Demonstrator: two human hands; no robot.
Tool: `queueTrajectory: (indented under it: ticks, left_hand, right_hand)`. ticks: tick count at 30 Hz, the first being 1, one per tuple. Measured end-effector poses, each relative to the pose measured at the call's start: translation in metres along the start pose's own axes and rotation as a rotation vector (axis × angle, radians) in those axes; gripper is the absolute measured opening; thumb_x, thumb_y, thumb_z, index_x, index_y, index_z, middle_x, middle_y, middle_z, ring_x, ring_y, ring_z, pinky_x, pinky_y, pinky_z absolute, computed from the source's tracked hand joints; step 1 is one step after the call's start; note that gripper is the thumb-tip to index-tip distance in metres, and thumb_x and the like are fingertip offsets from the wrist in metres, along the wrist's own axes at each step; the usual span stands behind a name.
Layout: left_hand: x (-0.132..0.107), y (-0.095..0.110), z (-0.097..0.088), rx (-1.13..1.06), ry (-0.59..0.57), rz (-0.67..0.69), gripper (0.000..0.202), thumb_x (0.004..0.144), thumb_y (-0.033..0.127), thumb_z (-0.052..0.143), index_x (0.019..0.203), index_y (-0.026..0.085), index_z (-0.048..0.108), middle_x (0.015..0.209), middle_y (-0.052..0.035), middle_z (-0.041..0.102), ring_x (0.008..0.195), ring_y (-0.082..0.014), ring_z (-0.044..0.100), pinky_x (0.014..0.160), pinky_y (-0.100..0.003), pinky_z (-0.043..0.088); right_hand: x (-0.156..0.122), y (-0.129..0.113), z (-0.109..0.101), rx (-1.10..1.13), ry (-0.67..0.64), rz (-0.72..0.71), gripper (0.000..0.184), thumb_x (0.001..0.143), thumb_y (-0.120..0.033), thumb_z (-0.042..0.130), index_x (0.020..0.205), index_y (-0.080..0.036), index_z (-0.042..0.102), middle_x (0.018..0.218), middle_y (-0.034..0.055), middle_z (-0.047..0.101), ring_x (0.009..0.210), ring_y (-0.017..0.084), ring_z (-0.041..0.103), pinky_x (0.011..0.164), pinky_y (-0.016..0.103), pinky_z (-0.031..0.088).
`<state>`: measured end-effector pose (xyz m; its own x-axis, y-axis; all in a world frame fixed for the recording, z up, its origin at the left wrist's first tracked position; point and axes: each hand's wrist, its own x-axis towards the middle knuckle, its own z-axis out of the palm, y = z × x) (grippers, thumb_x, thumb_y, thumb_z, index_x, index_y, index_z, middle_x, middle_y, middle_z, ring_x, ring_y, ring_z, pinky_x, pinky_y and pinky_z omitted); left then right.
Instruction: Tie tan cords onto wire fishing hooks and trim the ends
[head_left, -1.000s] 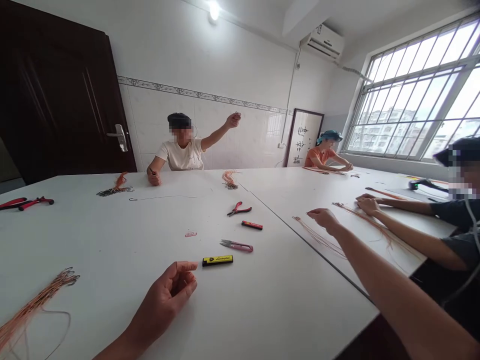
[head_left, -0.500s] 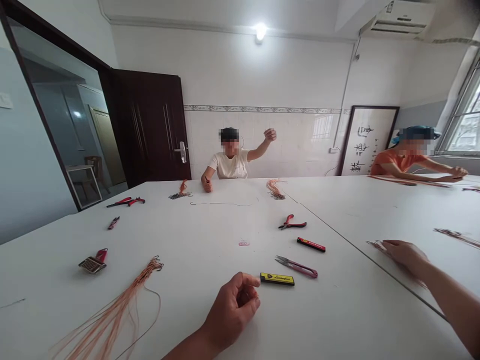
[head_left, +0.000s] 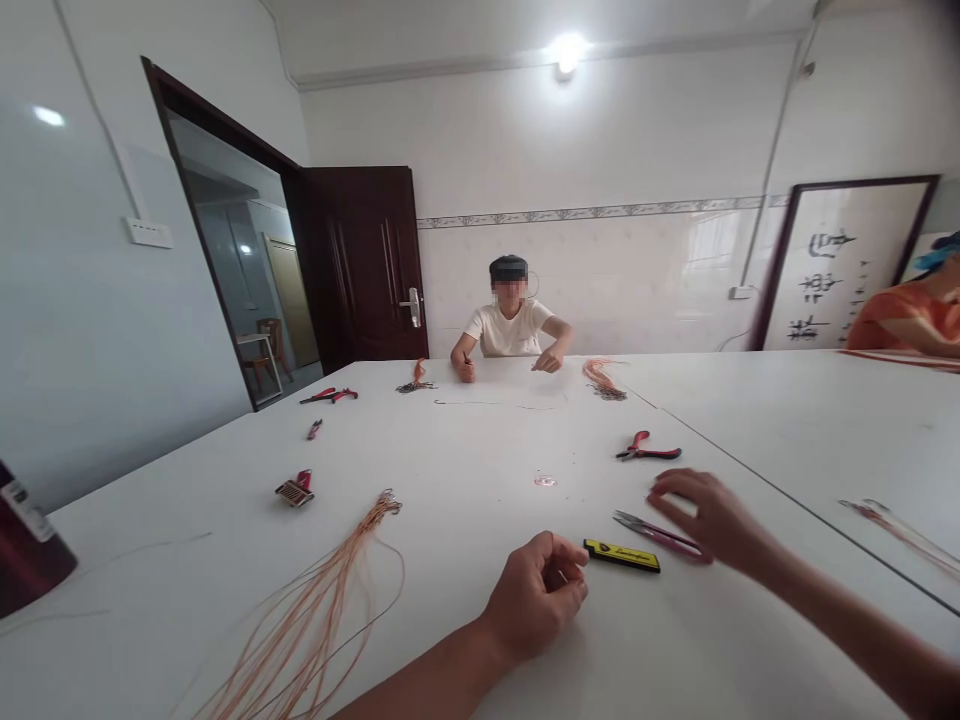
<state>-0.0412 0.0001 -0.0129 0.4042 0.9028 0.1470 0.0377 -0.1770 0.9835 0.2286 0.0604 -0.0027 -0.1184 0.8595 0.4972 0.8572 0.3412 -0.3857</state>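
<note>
My left hand rests on the white table with its fingers curled loosely, and nothing shows in them. Just to its right lies a yellow-and-black lighter. My right hand hovers with fingers spread, its fingertips over or just touching pink-handled thread snips. A long bundle of orange wires with hooked ends fans out left of my left hand. Red-handled pliers lie beyond the snips.
A person in a white shirt sits across the table, with small orange wire bundles nearby. A person in orange sits far right. Red pliers, a small red-and-metal tool and a dark bottle are at left.
My view has swung left. My right hand has moved from the table's far section to above the snips. The person opposite has lowered their raised arm to the table.
</note>
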Motion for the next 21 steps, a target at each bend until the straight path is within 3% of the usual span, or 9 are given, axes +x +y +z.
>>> queueTrajectory:
  ticks: [3, 5, 11, 16, 21]
  left_hand:
    - [0.000, 0.002, -0.003, -0.003, 0.082, 0.001, 0.020, 0.071, 0.022, 0.055, 0.091, 0.017, 0.054, 0.078, -0.0025, 0.051, 0.064, -0.0107, 0.050, 0.061, -0.025, 0.041]
    - [0.001, 0.004, -0.005, 0.001, 0.108, -0.005, 0.021, 0.071, 0.021, 0.054, 0.092, 0.017, 0.053, 0.082, -0.0030, 0.052, 0.064, -0.0107, 0.052, 0.063, -0.026, 0.042]
    - [0.001, 0.006, -0.004, 0.072, 0.031, -0.027, 0.022, 0.071, 0.022, 0.055, 0.092, 0.018, 0.055, 0.082, -0.0027, 0.054, 0.068, -0.0102, 0.050, 0.063, -0.024, 0.042]
    - [-0.001, 0.004, -0.002, 0.132, 0.003, -0.062, 0.021, 0.071, 0.025, 0.056, 0.091, 0.019, 0.057, 0.082, -0.0025, 0.055, 0.069, -0.0097, 0.049, 0.061, -0.023, 0.042]
    - [0.009, 0.005, -0.009, 0.105, -0.012, 0.003, 0.021, 0.072, 0.019, 0.053, 0.093, 0.016, 0.054, 0.081, -0.0038, 0.056, 0.066, -0.0094, 0.053, 0.061, -0.023, 0.045]
  right_hand:
    - [-0.021, -0.067, 0.018, 0.049, -0.182, -0.222, 0.025, 0.079, -0.046, 0.045, 0.089, -0.027, 0.058, 0.104, 0.0064, 0.056, 0.100, 0.024, 0.047, 0.082, 0.040, 0.038]
    - [-0.033, -0.085, 0.023, 0.016, -0.218, -0.305, 0.024, 0.078, -0.044, 0.047, 0.093, -0.028, 0.057, 0.105, 0.0061, 0.055, 0.102, 0.024, 0.045, 0.082, 0.042, 0.038]
    - [-0.035, -0.065, 0.032, -0.091, -0.218, -0.344, 0.023, 0.083, -0.032, 0.039, 0.098, -0.026, 0.056, 0.101, 0.0057, 0.057, 0.098, 0.024, 0.046, 0.081, 0.043, 0.036]
    - [-0.034, -0.049, 0.039, -0.163, -0.116, -0.298, 0.026, 0.084, -0.036, 0.037, 0.097, -0.026, 0.057, 0.105, 0.0052, 0.056, 0.102, 0.025, 0.044, 0.080, 0.044, 0.036]
    - [-0.039, -0.045, 0.039, -0.174, -0.059, -0.367, 0.027, 0.083, -0.039, 0.039, 0.092, -0.025, 0.059, 0.110, 0.0057, 0.052, 0.106, 0.027, 0.041, 0.081, 0.043, 0.038]
